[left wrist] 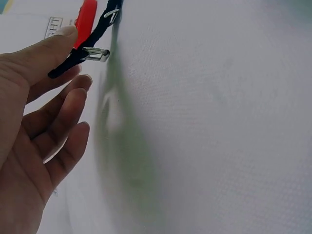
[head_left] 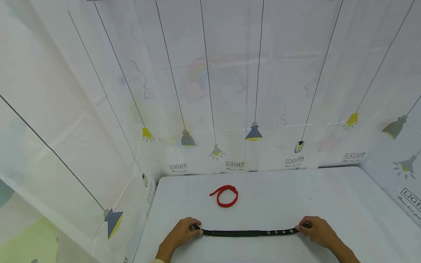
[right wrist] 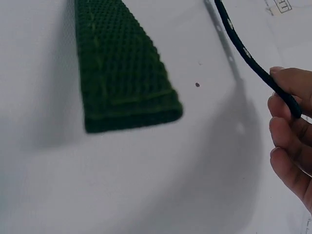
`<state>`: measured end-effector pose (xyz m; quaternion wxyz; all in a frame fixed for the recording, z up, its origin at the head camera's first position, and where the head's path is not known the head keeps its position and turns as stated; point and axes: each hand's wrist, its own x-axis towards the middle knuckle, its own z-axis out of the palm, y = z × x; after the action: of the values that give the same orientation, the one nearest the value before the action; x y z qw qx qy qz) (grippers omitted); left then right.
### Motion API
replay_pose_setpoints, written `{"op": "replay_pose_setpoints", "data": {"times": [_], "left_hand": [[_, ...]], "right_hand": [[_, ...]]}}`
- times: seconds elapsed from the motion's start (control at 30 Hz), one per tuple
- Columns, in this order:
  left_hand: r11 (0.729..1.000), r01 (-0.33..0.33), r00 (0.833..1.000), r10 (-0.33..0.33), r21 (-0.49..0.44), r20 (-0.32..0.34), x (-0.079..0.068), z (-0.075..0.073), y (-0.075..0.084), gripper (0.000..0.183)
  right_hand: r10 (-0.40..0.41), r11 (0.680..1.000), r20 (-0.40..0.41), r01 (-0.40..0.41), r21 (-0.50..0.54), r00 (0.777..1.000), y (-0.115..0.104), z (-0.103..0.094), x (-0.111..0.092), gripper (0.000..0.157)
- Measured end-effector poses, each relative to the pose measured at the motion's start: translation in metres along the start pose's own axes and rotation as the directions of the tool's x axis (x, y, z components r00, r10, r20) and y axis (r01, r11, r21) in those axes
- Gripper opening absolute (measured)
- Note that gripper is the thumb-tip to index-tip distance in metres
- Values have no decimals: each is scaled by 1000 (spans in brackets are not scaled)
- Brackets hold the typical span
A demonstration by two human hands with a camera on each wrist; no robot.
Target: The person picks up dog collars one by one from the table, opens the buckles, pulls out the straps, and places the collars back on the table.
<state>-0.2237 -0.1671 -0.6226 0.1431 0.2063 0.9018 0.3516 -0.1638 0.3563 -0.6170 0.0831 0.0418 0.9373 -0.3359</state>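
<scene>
A black collar (head_left: 236, 233) with metal eyelets stretches nearly straight between both hands, close over the white table. My left hand (head_left: 184, 232) pinches its buckle end between thumb and index finger. In the left wrist view the metal buckle (left wrist: 96, 54) sticks out beside those fingertips, and the other left fingers are loosely bent. At the eyelet end, my right hand (head_left: 317, 230) pinches the tip with thumb and forefinger. The right wrist view shows that tip (right wrist: 287, 100) between the fingers. A red band (head_left: 226, 205), coiled into a loop with one loose end, lies farther back on the table.
The white tabletop (head_left: 279, 197) meets lamp-printed curtains (head_left: 230, 91) at the back and both sides. A green woven strap end (right wrist: 129, 78) hangs large and near in the right wrist view, apart from the fingers.
</scene>
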Motion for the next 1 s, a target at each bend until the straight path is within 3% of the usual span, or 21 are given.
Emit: {"op": "replay_pose_setpoints", "data": {"times": [0.27,0.5,0.6,0.77,1.0], "left_hand": [[999,-47,997,45,-27,-61,-3,-2,4,36],[994,-105,970,106,18,-218,-5,-9,18,26],[995,-98,961,102,27,-257,-6,-14,24,21],[995,-101,958,104,24,-268,-8,-20,36,18],[989,-147,953,143,5,-266,-12,-18,55,18]], "right_hand": [[-41,992,-105,28,-120,994,-19,-13,-1,27],[-112,981,-282,61,-182,953,-57,-20,13,29],[-163,976,-266,117,-182,950,-82,-19,27,27],[-215,967,-181,184,-175,960,-127,-7,52,24],[-124,976,-35,115,-187,992,-178,34,99,28]]}}
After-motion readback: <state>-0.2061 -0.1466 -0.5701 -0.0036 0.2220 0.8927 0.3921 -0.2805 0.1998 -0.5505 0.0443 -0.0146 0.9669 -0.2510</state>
